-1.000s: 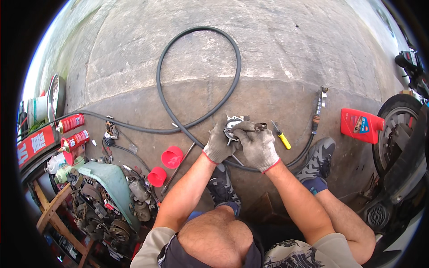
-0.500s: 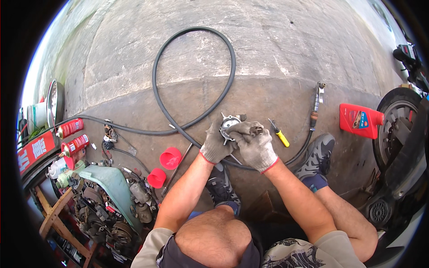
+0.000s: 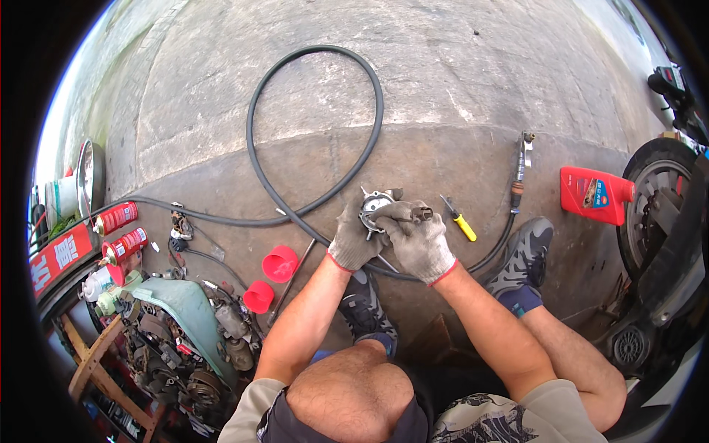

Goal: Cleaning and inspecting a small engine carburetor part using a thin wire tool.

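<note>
My left hand (image 3: pixel 354 238), in a grey knit glove with a red cuff, is wrapped around a small silvery metal carburetor (image 3: pixel 374 202). Its round open face, with light inner parts, shows above my fingers. My right hand (image 3: pixel 421 244), gloved the same way, is closed with its fingers over the right side of the carburetor. From that grip a short dark end (image 3: pixel 422 213) sticks out; what it belongs to is hidden. On the floor just right of my hands lies a screwdriver (image 3: pixel 463 224) with a yellow handle.
A black hose (image 3: pixel 255 125) loops across the floor to an air gun (image 3: pixel 521 173). At right stand a red oil jug (image 3: pixel 591 196) and a wheel (image 3: pixel 657 199). Left lie two red cups (image 3: pixel 281 263), spray cans (image 3: pixel 125 245) and a pale green bin (image 3: pixel 181 314) beside metal parts.
Both hands and the carburetor appear slightly further left, along with a small shift of the whole view. The grip on the carburetor looks much the same.
</note>
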Available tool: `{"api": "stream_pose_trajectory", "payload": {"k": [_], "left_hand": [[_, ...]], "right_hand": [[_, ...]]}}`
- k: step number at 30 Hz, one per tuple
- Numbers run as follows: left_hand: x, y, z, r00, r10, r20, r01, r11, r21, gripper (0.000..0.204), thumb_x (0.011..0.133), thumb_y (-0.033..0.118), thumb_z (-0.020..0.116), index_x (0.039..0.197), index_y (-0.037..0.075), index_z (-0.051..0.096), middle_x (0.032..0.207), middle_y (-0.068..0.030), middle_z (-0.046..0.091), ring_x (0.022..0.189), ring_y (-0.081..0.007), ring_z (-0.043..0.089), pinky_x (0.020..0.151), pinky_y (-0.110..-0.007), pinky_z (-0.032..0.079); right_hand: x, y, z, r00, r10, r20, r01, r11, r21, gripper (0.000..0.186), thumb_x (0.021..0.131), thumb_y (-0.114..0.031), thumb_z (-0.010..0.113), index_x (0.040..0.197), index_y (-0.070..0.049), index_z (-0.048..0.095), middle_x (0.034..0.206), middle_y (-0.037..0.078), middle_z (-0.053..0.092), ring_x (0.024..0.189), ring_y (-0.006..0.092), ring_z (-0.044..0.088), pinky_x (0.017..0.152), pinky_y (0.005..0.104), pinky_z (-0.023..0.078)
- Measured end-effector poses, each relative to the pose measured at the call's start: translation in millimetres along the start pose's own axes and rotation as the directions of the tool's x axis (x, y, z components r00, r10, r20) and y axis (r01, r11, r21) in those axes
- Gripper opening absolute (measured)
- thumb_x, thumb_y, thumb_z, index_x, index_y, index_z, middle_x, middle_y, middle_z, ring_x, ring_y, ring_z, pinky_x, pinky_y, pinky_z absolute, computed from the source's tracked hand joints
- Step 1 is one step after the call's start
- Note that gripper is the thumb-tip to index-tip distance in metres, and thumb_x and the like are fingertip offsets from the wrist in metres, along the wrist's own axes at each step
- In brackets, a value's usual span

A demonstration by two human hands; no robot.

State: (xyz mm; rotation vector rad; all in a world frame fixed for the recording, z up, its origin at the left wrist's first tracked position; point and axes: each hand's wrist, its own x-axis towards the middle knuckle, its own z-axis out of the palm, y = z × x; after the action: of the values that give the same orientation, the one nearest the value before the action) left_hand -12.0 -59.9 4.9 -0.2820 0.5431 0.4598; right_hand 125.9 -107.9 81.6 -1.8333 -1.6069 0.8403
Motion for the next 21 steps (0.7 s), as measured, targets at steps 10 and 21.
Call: {"api": "stream_pose_trajectory", "payload": {"k": [10, 21], "left_hand": [[-1.2, -2.3, 4.5, 0.999, 0.036, 0.021, -0.038, 0.987, 0.155, 0.07, 0.101, 0.061, 0.041, 0.132, 0.0, 0.055, 0.125, -0.0181, 0.066, 0.112, -0.0292, 0.066, 0.093, -0.042, 0.056], [-5.9, -20.4, 9.8, 0.971, 0.237, -0.016, -0.222, 0.933, 0.284, 0.066, 0.103, 0.058, 0.039, 0.131, 0.001, 0.057, 0.099, -0.0082, 0.069, 0.075, -0.0199, 0.066, 0.06, -0.031, 0.054]], "right_hand": [[-6.1, 17.0, 7.2, 0.975, -0.185, -0.123, 0.185, 0.983, -0.008, 0.021, 0.083, -0.018, 0.067, 0.103, -0.018, 0.073, 0.098, 0.003, 0.071, 0.085, 0.0285, 0.068, 0.075, 0.0435, 0.054], [-19.7, 14.3, -41.3, 0.841, 0.541, 0.006, -0.479, 0.739, 0.475, 0.011, 0.091, -0.004, 0.06, 0.092, 0.0, 0.07, 0.081, 0.01, 0.068, 0.068, 0.0185, 0.064, 0.062, 0.0293, 0.051]]}}
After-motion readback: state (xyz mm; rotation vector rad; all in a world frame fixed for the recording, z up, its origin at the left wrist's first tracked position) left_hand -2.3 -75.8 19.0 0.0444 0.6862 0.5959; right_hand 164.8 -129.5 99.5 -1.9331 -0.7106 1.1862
